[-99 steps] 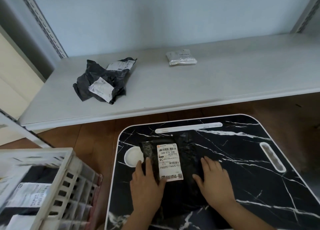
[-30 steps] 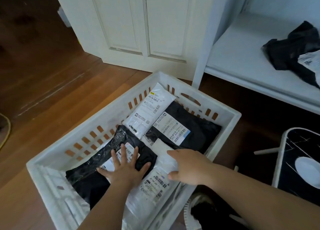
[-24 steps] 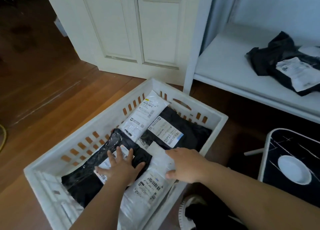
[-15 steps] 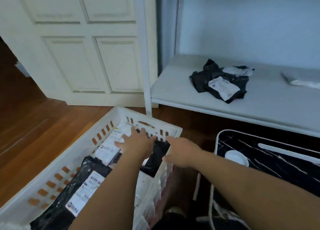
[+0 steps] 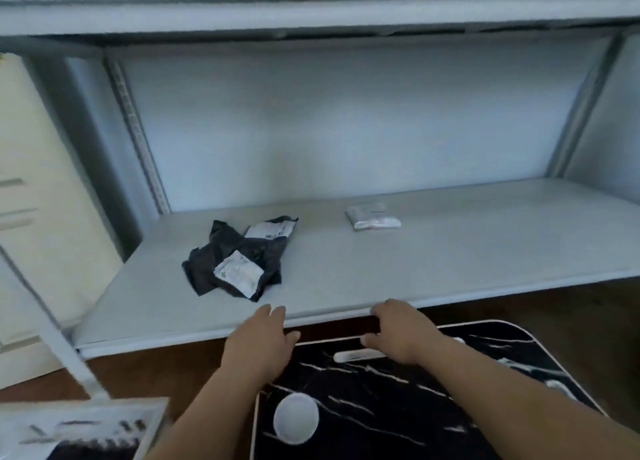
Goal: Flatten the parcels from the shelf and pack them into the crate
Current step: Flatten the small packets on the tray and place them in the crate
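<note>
black marbled table [image 5: 433, 407], cream door [image 5: 41, 217]

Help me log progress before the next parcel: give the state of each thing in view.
Black parcels: crumpled, heaped on the shelf.
Small white parcel: lying flat on the shelf, apart.
Left hand: empty, fingers straight, at the shelf edge.
Right hand: empty, fingers loosely curled.
Marble-pattern table: bare.
Crate: corner visible only.

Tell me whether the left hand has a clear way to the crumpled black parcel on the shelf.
Probably yes. The left hand is open at the shelf edge, just short of the crumpled black parcel, and nothing lies between them. The right hand is off to the side.
</note>
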Demonstrator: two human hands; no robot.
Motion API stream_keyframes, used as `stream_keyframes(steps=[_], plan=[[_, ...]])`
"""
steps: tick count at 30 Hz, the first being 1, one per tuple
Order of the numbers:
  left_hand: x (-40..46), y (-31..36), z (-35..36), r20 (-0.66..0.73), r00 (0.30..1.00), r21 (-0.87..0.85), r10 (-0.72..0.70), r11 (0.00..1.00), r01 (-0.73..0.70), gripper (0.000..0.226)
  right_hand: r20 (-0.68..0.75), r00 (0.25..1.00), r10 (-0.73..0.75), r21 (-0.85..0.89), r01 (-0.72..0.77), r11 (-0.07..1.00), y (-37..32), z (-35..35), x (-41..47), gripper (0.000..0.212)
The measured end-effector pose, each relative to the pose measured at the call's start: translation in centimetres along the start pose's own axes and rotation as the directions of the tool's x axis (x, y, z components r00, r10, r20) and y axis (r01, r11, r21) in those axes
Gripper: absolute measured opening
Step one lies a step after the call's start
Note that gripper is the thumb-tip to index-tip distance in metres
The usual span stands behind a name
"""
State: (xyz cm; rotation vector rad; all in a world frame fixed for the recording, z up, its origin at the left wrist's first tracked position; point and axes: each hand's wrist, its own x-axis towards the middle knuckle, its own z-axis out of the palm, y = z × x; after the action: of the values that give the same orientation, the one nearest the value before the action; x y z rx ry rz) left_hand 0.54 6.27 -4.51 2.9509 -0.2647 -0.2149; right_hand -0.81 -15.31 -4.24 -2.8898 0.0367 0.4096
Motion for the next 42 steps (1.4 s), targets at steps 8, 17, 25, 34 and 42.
stream_keyframes(steps=[8,17,25,34,42], plan=[[9.2,8.5,2.3,0.011,0.985,0.011,0.173,0.985,-0.173,0.056,-0.045,0.992,0.118,0.031,-0.117,0.993,9.9,-1.9,3.8,0.060],[19.8,9.1,4.9,0.067,0.981,0.128,0.184,0.973,-0.191,0.057,-0.138,0.989,0.050,-0.021,-0.054,0.998,13.0,-3.3,13.7,0.054],[25.1,7.7,6.5,0.096,0.982,0.201,0.161,0.963,-0.178,0.057,-0.379,0.908,-0.178,-0.282,0.070,0.957,11.3,-1.7,21.0,0.060],[25.6,6.8,8.6,-0.206,0.943,0.206,0.261,0.954,-0.219,0.083,-0.315,0.946,-0.077,-0.296,-0.020,0.955,10.4,-5.7,32.1,0.115],[25.8,6.2,9.2,-0.201,0.942,0.219,0.267,0.950,-0.223,0.080,-0.117,0.993,-0.034,-0.162,0.015,0.987,9.9,-5.8,33.8,0.081]])
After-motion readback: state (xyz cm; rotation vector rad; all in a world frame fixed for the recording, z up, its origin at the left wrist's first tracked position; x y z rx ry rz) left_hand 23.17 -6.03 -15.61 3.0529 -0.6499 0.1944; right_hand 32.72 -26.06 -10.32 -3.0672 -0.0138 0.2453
